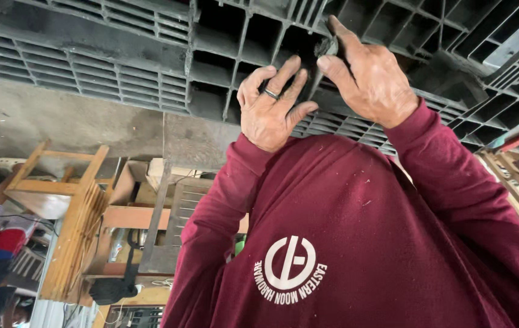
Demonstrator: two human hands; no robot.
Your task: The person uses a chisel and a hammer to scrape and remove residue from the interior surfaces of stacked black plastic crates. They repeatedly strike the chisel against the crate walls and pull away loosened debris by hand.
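A person in a maroon sweatshirt (356, 231) is working both hands against a dark grey plastic pallet (150, 54), the left hand (270, 109) resting with fingers loosely spread and empty against a rib of the pallet's open grid. The right hand (372, 76), just beside the left, is pinching its fingers around a small dark piece (326, 47) lodged in one grid cell, apparently working it loose. Freeing it would likely call for a firmer pull while the left hand braces; wooden frames (71, 200) are standing beyond the pallet's edge.
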